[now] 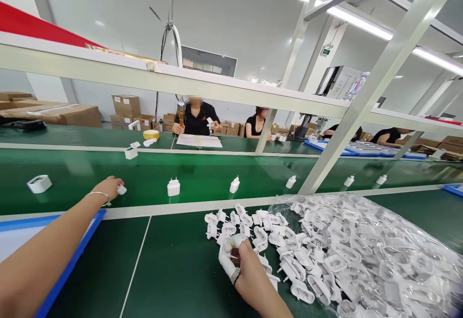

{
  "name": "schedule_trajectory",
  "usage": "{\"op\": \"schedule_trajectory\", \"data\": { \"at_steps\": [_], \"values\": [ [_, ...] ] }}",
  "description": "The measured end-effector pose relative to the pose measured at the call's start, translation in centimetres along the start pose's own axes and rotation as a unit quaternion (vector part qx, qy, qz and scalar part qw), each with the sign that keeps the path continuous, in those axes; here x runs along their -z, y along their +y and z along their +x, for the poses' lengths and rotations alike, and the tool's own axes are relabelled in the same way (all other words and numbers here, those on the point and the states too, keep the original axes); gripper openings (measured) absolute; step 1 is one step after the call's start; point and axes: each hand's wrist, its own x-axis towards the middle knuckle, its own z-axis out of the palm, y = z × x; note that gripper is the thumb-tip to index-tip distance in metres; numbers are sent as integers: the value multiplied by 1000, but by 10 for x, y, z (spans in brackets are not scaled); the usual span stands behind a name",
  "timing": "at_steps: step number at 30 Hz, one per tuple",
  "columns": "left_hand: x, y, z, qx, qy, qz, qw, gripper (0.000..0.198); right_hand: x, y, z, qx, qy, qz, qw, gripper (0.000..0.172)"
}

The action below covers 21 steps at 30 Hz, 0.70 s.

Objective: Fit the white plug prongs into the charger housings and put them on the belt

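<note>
White plug adapters (300,265) spill past bag edge (277,207); right hand (251,272) among them.

The belt (144,176) is deep green, with a pale stripe (217,205) running along it. White plugs (173,187) stand on it, and on its near side lies a white pile (307,260) of plug parts, partly inside a clear bag (365,221). Over the belt, the left hand (110,188) wears a silver bangle (97,195). The right hand (249,272) has a white wrap (227,255) and a grey band (235,275). Near the belt's left end, a tray (72,255) has a blue rim. Beyond the belt are a co-worker's black shirt (197,121), a yellow tape roll (151,134) and brown cartons (126,108).
</note>
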Motion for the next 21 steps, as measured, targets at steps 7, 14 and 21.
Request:
{"op": "schedule_trajectory", "data": {
  "at_steps": [7,14,21],
  "values": [
    [-12,97,-92,-208,-85,-66,972,19,-9,-25,-2,-22,13,199,980,28],
    [-53,168,-201,-261,-240,-192,915,15,-22,-35,-4,-43,22,280,959,50],
    [-75,162,-194,-207,-266,-246,909,15,-23,-34,-5,8,4,151,988,29]
  ]
}}
